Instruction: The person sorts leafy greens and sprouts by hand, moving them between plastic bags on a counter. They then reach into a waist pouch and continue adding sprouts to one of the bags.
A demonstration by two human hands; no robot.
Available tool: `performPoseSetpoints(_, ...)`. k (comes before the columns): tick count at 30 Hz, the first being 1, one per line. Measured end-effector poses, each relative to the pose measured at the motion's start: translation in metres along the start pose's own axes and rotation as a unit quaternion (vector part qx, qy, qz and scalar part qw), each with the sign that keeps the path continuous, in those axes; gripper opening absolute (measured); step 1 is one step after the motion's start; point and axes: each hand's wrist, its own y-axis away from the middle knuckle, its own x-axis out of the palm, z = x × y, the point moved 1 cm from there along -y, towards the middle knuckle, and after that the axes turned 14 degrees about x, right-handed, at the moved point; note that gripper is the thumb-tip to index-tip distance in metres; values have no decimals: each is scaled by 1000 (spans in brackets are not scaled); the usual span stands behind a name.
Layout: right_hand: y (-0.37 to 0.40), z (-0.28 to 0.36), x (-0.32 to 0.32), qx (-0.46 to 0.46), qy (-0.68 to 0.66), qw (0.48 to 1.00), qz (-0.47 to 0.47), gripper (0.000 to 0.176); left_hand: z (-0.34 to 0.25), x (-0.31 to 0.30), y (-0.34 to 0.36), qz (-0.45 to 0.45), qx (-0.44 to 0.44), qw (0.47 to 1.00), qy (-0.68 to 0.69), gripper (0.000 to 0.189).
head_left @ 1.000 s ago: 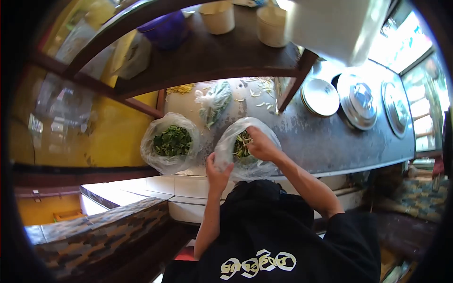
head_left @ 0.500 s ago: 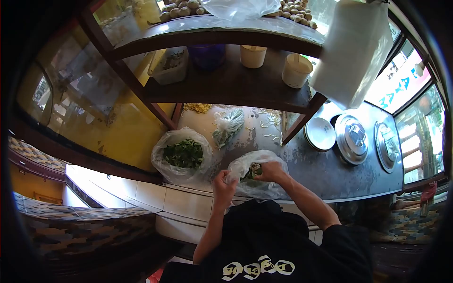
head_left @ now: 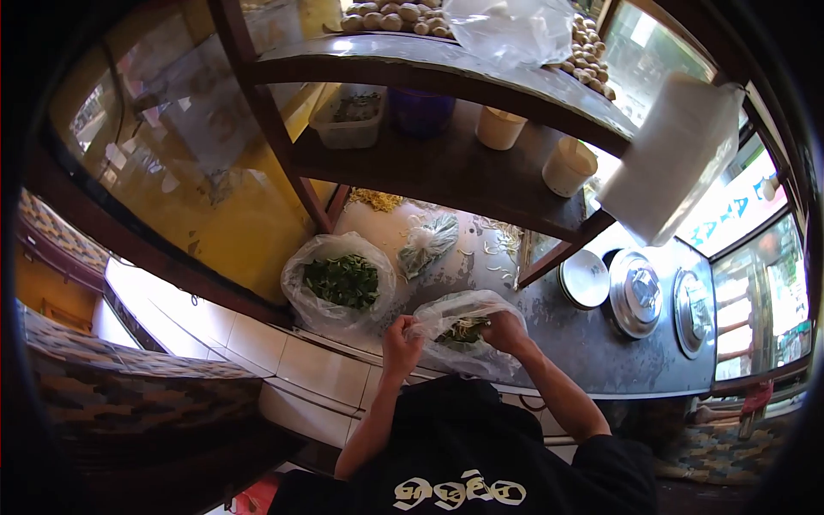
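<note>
A clear plastic bag (head_left: 472, 309) lies open at the counter's near edge, with green leaves and pale strands (head_left: 464, 331) inside. My left hand (head_left: 402, 337) pinches the bag's left rim. Inside the opening on the right, my right hand (head_left: 505, 331) touches the contents; its fingertips are partly hidden, so what they hold cannot be made out. Left of it stands a second open bag full of chopped green leaves (head_left: 342, 281). Behind the two lies a closed bag of greens (head_left: 427, 245).
Yellow shreds (head_left: 376, 200) and pale strands (head_left: 501, 238) lie at the back. Plates (head_left: 584, 279) and lidded metal pots (head_left: 635, 293) stand right. Overhead, a wooden shelf (head_left: 429, 172) holds tubs (head_left: 569, 166); a plastic bundle (head_left: 674, 159) hangs at its right.
The camera view has tilted and shifted. My right hand has moved slightly right from the middle of the bag's opening, leaving more of the leaves and strands visible. My left hand still holds the rim.
</note>
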Motion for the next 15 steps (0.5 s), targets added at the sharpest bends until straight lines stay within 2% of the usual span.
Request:
performPoseSetpoints(2, -3, 8, -16, 82, -45, 994, 53, 25, -1, -1, -3, 0, -11, 1000, -2, 15)
performPoseSetpoints(3, -5, 18, -27, 159, -62, 979, 108, 28, -1, 0, -6, 6, -21, 1000, -5, 15)
performPoseSetpoints(4, -8, 14, -26, 157, -59, 980, 109, 28, -1, 1, -8, 3, -21, 1000, -3, 15)
performPoseSetpoints(6, -11, 6, -24, 63, -91, 987, 119, 38, 1, 2, -12, -14, -11, 999, -29, 17)
performPoseSetpoints(9, -12, 15, -28, 90, -117, 985, 92, 35, 9, 3, -17, -16, 0, 999, -49, 19)
performPoseSetpoints(13, -12, 16, -28, 54, -110, 988, 91, 32, 12, 1, -19, -4, -3, 998, -58, 21)
performPoseSetpoints(15, -12, 10, -26, 115, -148, 974, 130, 31, 11, 1, -18, -5, -4, 999, -46, 20)
